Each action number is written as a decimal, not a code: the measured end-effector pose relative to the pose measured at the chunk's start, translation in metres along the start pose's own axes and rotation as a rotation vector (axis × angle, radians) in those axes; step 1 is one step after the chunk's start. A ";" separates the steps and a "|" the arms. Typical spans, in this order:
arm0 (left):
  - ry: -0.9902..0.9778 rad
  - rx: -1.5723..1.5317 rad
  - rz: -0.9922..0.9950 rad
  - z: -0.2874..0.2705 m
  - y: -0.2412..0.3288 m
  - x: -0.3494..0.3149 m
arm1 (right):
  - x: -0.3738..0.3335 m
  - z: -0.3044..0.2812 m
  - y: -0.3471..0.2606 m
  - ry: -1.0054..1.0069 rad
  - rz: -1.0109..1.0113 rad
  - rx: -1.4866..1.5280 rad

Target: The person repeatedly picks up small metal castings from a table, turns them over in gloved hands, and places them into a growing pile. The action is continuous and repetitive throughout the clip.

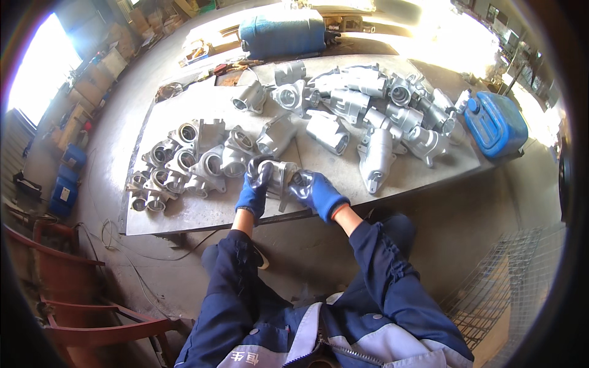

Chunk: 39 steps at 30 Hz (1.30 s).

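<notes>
Near the front edge of the table I hold a silver-grey metal casting between both gloved hands. My left hand, in a blue glove with dark coated fingers, grips its left side. My right hand, gloved alike with an orange cuff edge, is closed on its right side; its fingertips are partly hidden. To the left stand several smaller castings with round openings, packed close together. Just behind the held piece is another casting. A larger tubular casting lies right of my right hand.
A grey metal table bears a pile of castings at the back right. A blue jerrycan stands at its right end, a blue drum beyond it. Red metal frames are at lower left, wire mesh at lower right.
</notes>
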<state>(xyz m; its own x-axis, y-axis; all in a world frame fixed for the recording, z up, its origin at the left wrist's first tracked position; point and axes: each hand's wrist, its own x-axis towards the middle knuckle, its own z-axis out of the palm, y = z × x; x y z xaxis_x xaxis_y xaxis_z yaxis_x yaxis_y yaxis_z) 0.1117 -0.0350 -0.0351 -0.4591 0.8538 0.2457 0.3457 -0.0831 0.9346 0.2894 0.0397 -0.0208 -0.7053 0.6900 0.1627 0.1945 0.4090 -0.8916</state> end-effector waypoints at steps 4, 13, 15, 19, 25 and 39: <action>-0.037 -0.123 -0.089 -0.004 -0.014 0.002 | 0.011 -0.012 -0.021 0.072 -0.123 -0.772; -0.033 -0.092 -0.028 0.005 -0.002 0.002 | 0.004 0.018 -0.011 0.253 -0.074 -0.956; -0.027 -0.053 0.019 0.001 -0.010 0.006 | 0.001 0.023 -0.013 0.264 -0.065 -0.985; -0.008 -0.070 -0.004 0.003 -0.018 0.004 | 0.003 0.031 -0.012 0.284 -0.026 -0.924; -0.027 -0.030 -0.013 0.002 -0.027 0.008 | -0.035 0.050 0.024 -0.088 0.059 -1.013; 0.022 -0.067 0.006 0.010 -0.018 0.003 | -0.024 0.048 0.030 -0.024 -0.052 -1.034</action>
<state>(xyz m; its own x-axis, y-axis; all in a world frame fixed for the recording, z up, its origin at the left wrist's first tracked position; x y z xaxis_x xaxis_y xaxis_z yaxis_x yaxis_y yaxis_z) 0.1121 -0.0261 -0.0540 -0.4753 0.8418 0.2558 0.2930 -0.1228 0.9482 0.2796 0.0064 -0.0716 -0.7409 0.6492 0.1721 0.6458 0.7590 -0.0831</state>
